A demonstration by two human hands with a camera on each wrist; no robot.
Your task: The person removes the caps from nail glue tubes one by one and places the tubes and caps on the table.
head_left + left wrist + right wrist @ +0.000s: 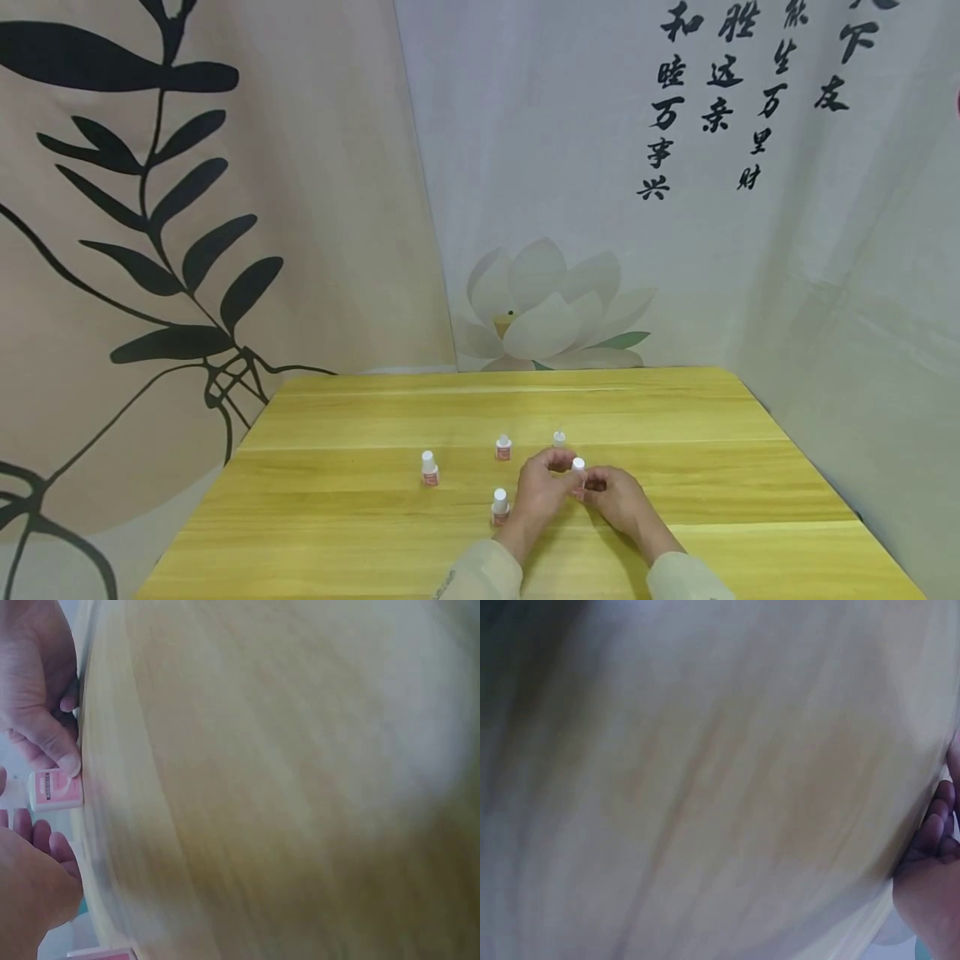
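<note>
A small white bottle [578,468] with a pink label and a white cap stands upright between my two hands. My right hand [621,502] pinches its lower body; in the left wrist view its thumb lies on the pink label of the bottle [56,790]. My left hand [538,492] has thumb and forefinger at the cap end. In the left wrist view the left hand's other fingers [46,836] curl loosely below the bottle. Only part of a hand [934,870] shows at the edge of the right wrist view, the bottle being hidden there.
Similar bottles stand about the wooden table [337,533]: one on the left [430,468], one farther back [503,447], one beside my left wrist [500,505]. Another bottle [558,438] is partly covered by my left hand. Printed curtains [360,208] hang behind the table.
</note>
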